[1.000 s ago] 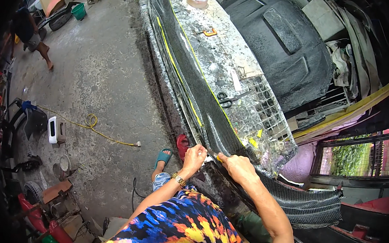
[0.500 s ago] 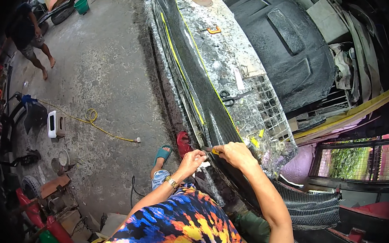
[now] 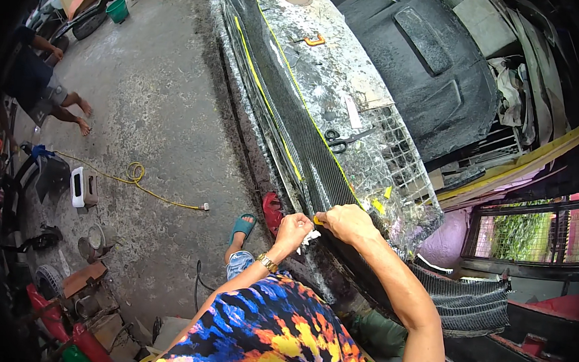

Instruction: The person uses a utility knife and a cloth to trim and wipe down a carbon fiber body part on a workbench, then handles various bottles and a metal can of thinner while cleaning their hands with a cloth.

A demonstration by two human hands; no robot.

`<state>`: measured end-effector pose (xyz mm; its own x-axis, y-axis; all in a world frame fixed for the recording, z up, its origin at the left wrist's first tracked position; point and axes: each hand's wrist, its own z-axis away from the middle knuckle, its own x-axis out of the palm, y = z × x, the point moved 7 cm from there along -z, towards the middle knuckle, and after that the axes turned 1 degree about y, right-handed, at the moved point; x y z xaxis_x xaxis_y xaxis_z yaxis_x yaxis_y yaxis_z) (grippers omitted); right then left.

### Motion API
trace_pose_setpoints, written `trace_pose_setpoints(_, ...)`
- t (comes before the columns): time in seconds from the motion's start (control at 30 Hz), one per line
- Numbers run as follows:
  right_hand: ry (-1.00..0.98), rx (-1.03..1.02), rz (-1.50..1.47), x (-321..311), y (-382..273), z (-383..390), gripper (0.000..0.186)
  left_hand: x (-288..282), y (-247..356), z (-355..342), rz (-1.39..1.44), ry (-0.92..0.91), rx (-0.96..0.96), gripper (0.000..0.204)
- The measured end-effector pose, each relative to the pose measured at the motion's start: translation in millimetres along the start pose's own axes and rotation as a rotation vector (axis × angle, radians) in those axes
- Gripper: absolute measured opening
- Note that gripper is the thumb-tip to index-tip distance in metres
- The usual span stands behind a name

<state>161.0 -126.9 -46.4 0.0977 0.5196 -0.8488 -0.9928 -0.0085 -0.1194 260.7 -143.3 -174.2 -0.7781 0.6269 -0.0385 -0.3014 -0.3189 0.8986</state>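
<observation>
The left forearm slants up and rightward from the lower edge, a gold-coloured metal watch point(image 3: 267, 263) at its wrist. The left hand point(image 3: 293, 231) has its fingers curled together; a crumpled white scrap point(image 3: 309, 238) lies just at their right, though whether they pinch it cannot be told. A long, moulded black woven panel point(image 3: 306, 138), edged with yellow strips, runs from the top down past both hands, its near edge beside the left. Rightward, the right hand point(image 3: 346, 223) is clamped on a small yellow-handled tool point(image 3: 318, 219), knuckles up, over the panel; its forearm angles up-left from a bent elbow, crossing above the panel.
</observation>
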Motion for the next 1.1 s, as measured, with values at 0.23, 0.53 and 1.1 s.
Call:
trace_pose_setpoints(0.23,-0.035,0.022,-0.020,-3,2,9,0.018,0,-3,0,-0.054,0.043,0.027,0.016)
trace_pose_setpoints(0.53,-0.056,0.047,-0.028,-2,3,21,0.019,0,0,3,-0.047,0.064,0.047,0.016)
trace_pose_setpoints(1.1,0.095,0.045,-0.109,-24,16,41,0.021,-45,-67,-6,0.279,-0.023,-0.057,0.023)
